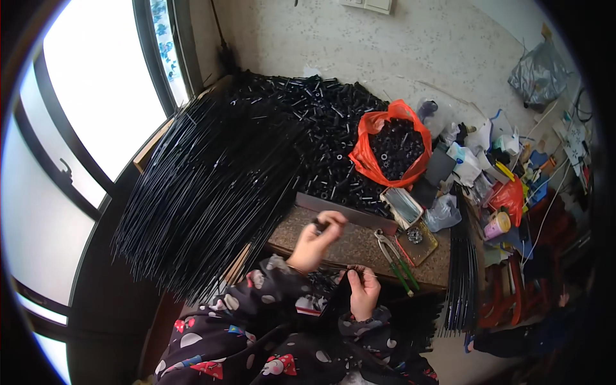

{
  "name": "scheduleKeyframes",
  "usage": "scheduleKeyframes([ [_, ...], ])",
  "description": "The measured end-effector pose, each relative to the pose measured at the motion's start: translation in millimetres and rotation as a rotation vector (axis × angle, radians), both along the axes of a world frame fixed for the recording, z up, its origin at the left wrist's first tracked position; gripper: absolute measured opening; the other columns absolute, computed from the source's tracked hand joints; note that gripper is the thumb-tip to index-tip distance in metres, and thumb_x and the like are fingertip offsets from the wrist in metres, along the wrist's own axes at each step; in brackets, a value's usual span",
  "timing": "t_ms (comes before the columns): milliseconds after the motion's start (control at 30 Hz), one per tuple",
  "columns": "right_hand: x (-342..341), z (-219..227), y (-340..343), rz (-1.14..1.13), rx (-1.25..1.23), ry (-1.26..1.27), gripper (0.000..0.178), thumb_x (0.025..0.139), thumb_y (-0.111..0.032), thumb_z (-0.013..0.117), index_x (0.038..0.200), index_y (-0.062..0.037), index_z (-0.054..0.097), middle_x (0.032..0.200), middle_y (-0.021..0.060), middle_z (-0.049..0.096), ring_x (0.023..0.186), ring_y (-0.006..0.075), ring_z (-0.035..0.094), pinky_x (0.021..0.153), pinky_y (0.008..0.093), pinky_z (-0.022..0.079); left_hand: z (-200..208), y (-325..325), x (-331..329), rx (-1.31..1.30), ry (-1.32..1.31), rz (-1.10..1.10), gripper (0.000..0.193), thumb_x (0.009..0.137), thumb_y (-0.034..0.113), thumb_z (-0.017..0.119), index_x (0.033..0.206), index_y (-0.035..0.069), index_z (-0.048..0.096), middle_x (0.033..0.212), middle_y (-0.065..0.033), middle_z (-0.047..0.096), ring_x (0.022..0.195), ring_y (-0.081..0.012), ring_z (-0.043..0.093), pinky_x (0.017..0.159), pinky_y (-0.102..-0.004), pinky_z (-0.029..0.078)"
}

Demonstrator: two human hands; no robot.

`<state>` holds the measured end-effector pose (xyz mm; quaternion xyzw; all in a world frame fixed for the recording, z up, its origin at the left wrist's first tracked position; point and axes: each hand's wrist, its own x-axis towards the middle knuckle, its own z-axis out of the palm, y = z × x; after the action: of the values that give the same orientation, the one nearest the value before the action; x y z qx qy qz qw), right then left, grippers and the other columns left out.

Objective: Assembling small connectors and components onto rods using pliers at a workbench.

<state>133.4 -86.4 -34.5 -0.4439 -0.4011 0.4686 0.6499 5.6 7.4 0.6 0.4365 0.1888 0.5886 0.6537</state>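
My left hand (310, 246) is raised over the speckled tabletop (292, 228), its fingers curled round a small black piece (319, 225). Lower and to the right, my right hand (364, 294) has thumb and fingertips pinched together at the table's front edge. Something thin and dark seems to be between them, too small to name. Beyond my left hand a grey strip (346, 213) stands along the front of a large heap of short black tubular parts (333, 106). Right of my hands lie pliers with green handles (396, 262).
Long thin black rods (199, 192) are piled at the left; more rods (461, 276) hang at the right. A red plastic bag (360, 154) holds black parts. Near it are a box of thin pins (403, 206), a small tray (423, 249) and clutter with a cup (496, 226).
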Motion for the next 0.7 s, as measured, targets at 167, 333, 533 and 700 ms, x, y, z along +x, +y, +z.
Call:
scheduleKeyframes([
  [167, -7.4, 4.7, 1.6, -0.011, 0.044, -0.298, 0.012, 0.083, -0.006, 0.06, 0.09, 0.0042, 0.06, 0.08, 0.0003, 0.061, 0.071, 0.0056, 0.052, 0.067, 0.0201, 0.043, 20.6, -5.5, -2.9, 0.263, 0.249, 0.053, 0.011, 0.089, 0.014, 0.051, 0.087, 0.004, 0.051, 0.088, -0.0031, 0.05, 0.076, -0.0107, 0.047, 0.071, -0.0259, 0.039],
  [333, -5.9, 2.7, 7.9, -0.018, 0.068, -0.127, 0.009, 0.087, -0.007, 0.053, 0.091, 0.001, 0.055, 0.084, 0.0045, 0.058, 0.075, 0.0105, 0.053, 0.069, 0.0231, 0.044, -12.1, -10.8, -39.3, -0.317, 0.19, 0.015, 0.015, 0.081, 0.014, 0.064, 0.083, 0.006, 0.051, 0.066, 0.0017, 0.051, 0.057, -0.006, 0.045, 0.048, -0.0198, 0.034],
  [533, -20.8, 7.2, 3.3, -0.003, -0.021, 0.181, 0.011, 0.088, -0.008, 0.054, 0.095, -0.0006, 0.051, 0.084, 0.0012, 0.054, 0.074, 0.0069, 0.05, 0.068, 0.0203, 0.042, -29.4, -38.1, -41.6, -0.622, -0.014, -0.377, 0.031, 0.078, 0.002, 0.063, 0.107, -0.001, 0.056, 0.095, -0.0047, 0.061, 0.085, -0.0152, 0.06, 0.079, -0.0279, 0.049],
  [700, -25.0, -4.8, -1.2, -0.036, 0.015, 0.146, 0.02, 0.084, -0.006, 0.059, 0.1, -0.0025, 0.047, 0.091, 0.0013, 0.052, 0.08, 0.0061, 0.049, 0.075, 0.0198, 0.04, -42.5, -31.0, -27.8, -0.594, -0.199, -0.501, 0.027, 0.08, 0.006, 0.062, 0.106, -0.002, 0.055, 0.097, -0.0092, 0.06, 0.075, -0.015, 0.058, 0.071, -0.0271, 0.048],
])
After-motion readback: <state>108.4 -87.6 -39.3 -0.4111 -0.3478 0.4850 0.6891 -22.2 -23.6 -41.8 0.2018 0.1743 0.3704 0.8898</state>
